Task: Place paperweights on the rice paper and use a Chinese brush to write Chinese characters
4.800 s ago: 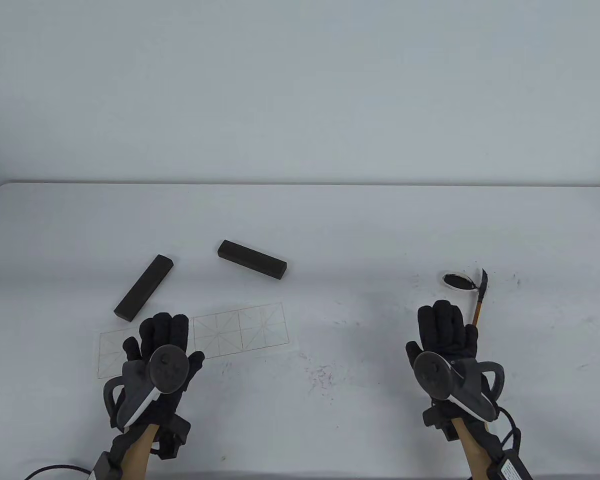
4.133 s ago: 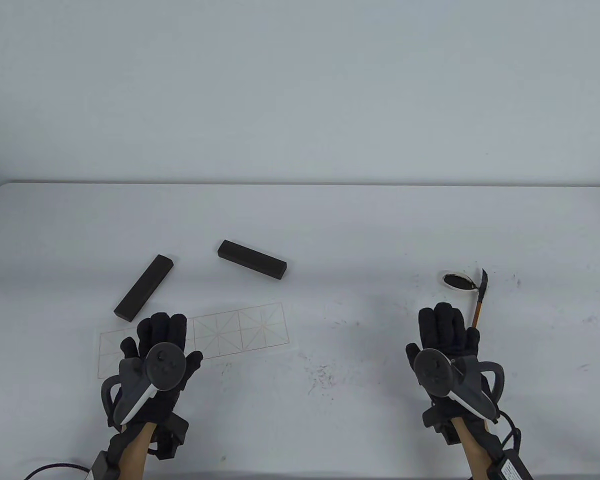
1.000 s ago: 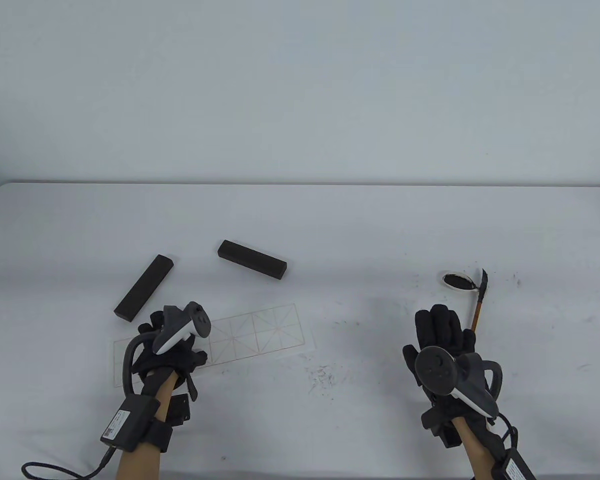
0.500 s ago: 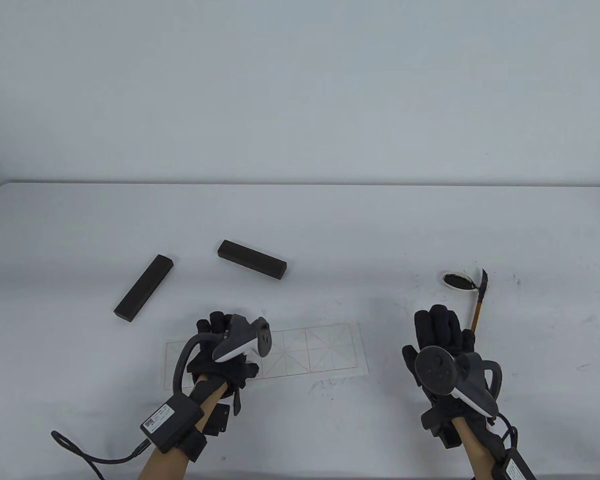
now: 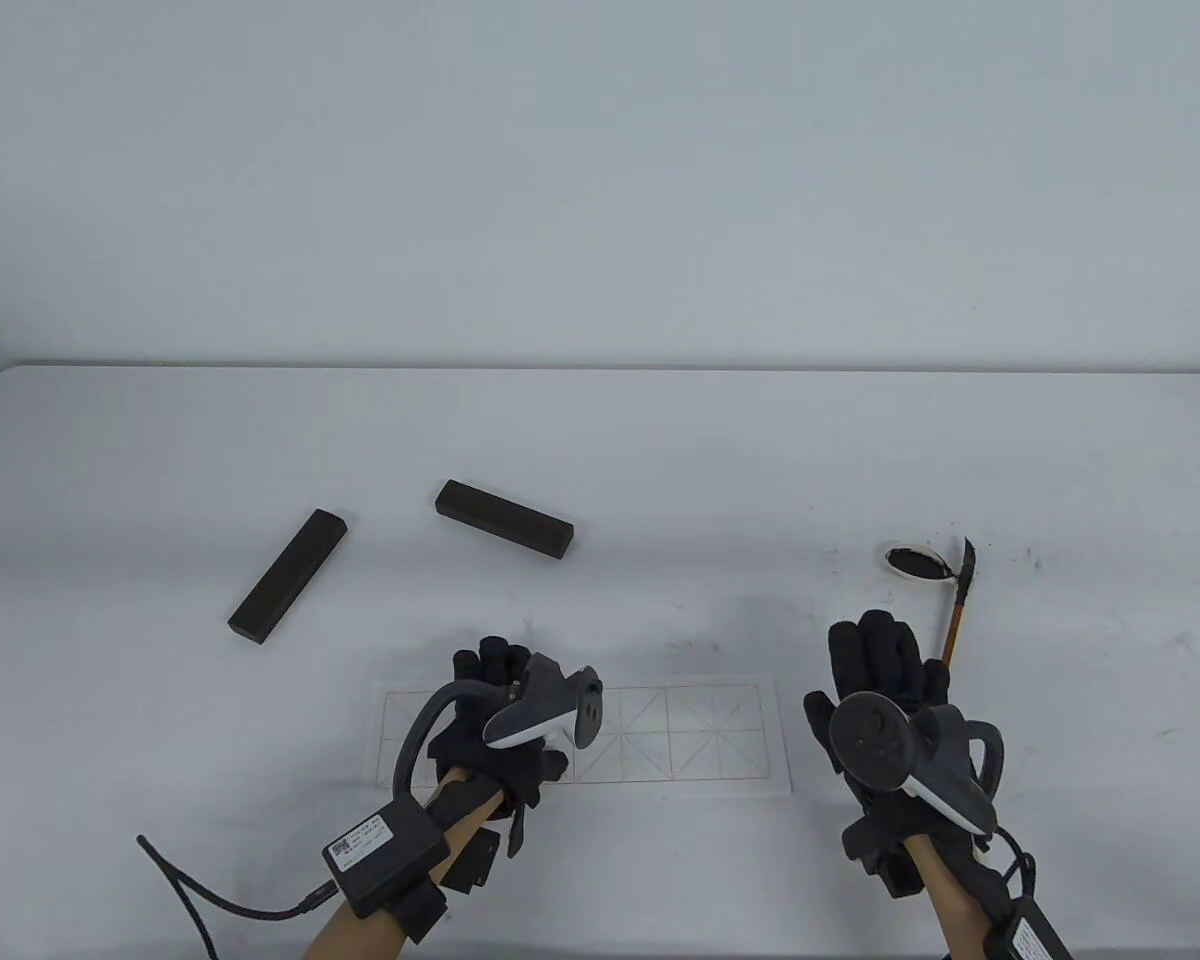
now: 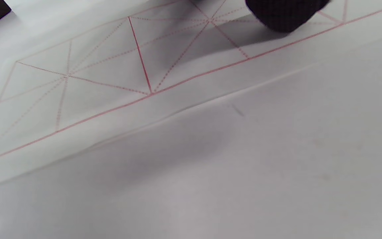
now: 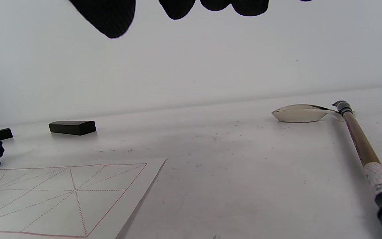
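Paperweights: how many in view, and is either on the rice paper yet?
2. One paperweight lies far-left on the table, the other paperweight to its right. Both are beyond the rice paper, neither touching it. None appears hidden.

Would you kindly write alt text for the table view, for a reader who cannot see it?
A gloved left hand presses on a sheet of red-gridded rice paper on a white table, while the right hand hovers open beside a brush and ink dish. Two dark paperweights lie beyond the paper, not on it.
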Demonstrator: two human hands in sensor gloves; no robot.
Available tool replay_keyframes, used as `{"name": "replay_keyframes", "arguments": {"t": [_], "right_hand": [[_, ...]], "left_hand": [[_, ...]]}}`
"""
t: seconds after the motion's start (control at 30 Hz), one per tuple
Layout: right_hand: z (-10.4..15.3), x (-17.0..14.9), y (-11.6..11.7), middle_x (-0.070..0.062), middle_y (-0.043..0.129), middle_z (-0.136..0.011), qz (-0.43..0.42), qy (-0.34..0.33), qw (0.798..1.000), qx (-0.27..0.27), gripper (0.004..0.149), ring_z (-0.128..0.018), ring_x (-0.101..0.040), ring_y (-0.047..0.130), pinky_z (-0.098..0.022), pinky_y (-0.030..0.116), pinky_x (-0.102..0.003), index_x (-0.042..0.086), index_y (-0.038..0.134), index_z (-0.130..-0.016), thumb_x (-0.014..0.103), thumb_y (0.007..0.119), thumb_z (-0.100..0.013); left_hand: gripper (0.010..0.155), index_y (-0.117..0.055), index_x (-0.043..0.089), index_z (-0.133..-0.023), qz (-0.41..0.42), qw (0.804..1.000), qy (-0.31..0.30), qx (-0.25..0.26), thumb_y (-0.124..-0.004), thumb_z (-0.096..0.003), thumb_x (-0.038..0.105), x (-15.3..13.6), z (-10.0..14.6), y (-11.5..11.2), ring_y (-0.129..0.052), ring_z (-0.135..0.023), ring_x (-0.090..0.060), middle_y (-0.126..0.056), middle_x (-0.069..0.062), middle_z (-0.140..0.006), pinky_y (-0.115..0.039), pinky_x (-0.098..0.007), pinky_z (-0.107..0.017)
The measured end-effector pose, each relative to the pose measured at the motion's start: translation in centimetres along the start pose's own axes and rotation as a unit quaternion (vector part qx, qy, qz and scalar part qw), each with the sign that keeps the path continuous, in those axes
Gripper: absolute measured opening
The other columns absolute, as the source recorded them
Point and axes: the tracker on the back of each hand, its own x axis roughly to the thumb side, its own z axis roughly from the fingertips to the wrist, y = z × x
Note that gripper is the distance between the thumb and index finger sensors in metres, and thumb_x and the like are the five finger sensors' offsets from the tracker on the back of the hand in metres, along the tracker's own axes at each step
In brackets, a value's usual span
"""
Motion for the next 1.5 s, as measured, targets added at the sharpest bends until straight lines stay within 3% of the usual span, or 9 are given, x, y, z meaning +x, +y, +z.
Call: {"name": "replay_keyframes", "arguments": {"t": [1.5], "right_hand": [[0.08, 0.09, -0.03, -0.032, 0.021, -0.112, -0.001, 0.003, 1.000, 0.014, 0.070, -0.103, -0.054, 0.031, -0.065, 0.037, -0.075, 0.001, 0.032, -0.111, 0.037, 0.063, -0.058]], "left_hand": [[0.090, -0.008, 0.019, -0.118, 0.014, 1.000, -0.015, -0.009, -0.056, -0.0517, 0.056, 0.10, 0.24, -0.14, 0.007, -0.112, -0.042, 0.003, -0.010, -0.123, 0.001, -0.058, -0.078]]}}
